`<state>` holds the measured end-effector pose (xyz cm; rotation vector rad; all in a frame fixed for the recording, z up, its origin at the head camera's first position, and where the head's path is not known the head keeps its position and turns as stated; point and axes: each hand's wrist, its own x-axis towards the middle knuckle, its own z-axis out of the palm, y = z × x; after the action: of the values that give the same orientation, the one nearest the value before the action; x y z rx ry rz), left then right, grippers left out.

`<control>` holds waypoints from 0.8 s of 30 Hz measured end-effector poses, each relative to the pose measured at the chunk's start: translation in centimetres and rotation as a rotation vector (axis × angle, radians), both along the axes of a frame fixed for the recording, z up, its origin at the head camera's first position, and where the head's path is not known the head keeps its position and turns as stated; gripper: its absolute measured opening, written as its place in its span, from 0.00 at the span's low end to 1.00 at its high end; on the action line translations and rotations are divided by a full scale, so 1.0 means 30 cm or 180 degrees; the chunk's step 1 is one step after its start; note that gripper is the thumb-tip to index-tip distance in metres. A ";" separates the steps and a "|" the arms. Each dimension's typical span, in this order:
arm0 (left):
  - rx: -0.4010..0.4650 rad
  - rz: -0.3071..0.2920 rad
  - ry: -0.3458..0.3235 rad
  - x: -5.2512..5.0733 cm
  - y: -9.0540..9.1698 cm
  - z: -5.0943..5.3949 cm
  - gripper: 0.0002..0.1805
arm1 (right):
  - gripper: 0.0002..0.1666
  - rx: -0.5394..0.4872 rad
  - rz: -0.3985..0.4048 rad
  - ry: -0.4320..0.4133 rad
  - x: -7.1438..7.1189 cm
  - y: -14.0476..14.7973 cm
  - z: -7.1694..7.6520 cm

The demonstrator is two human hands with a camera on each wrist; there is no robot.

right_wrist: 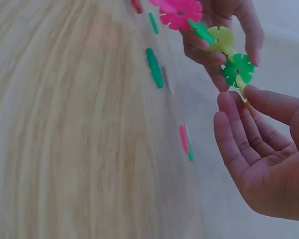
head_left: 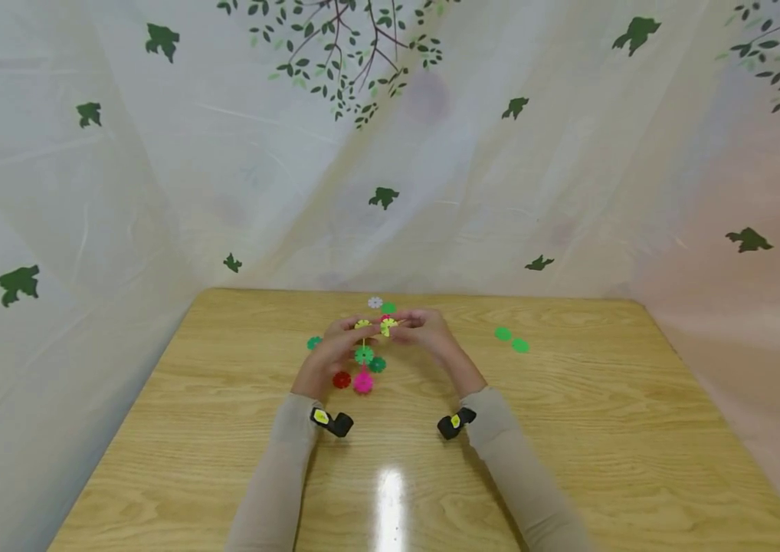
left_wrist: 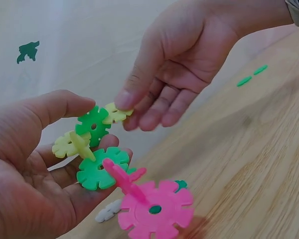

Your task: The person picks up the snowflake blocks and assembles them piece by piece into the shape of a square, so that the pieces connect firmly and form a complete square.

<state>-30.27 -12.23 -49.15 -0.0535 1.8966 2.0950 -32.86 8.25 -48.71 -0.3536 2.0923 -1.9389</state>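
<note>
My left hand (head_left: 331, 351) holds a chain of slotted plastic flower discs, its thumb near the upper green disc (left_wrist: 87, 119) in the left wrist view. Below that disc come yellow pieces (left_wrist: 62, 148), another green disc (left_wrist: 92, 173) and pink ones, ending in a large pink disc (left_wrist: 134, 211). With thumb and fingertips my right hand (head_left: 430, 335) pinches a small yellow disc (left_wrist: 112, 114), which meets the upper green disc's edge. Whether it sits fully in a slot cannot be told. The left fingers partly hide the chain from behind.
Loose discs lie on the wooden table (head_left: 604, 429): a red one (head_left: 342, 379) and dark green ones (head_left: 313, 343) around the left hand, a white one (head_left: 375, 302) and a green one (head_left: 388, 307) behind the hands, two green discs (head_left: 520, 346) to the right. A printed curtain hangs behind.
</note>
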 end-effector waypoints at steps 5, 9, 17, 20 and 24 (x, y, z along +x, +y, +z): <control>0.0079 0.0067 -0.0085 -0.003 -0.011 -0.001 0.17 | 0.17 0.0604 0.0263 0.0152 0.005 -0.004 -0.014; 0.0040 0.0142 -0.0127 -0.009 -0.018 -0.004 0.17 | 0.14 0.1067 0.0513 0.0332 0.014 -0.016 -0.025; -0.0035 0.0235 -0.0208 -0.012 -0.029 0.001 0.19 | 0.13 0.1511 0.0726 0.0690 0.031 -0.065 -0.041; -0.0039 0.0239 -0.0213 -0.010 -0.031 0.003 0.20 | 0.13 0.1596 0.0735 0.0761 0.035 -0.078 -0.048; -0.0059 0.0227 -0.0165 -0.009 -0.032 0.004 0.22 | 0.12 0.1648 0.0739 0.0827 0.045 -0.086 -0.043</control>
<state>-30.56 -13.19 -49.04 -0.1802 1.9104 2.1006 -31.52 5.66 -50.00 -0.7213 2.4817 -1.2173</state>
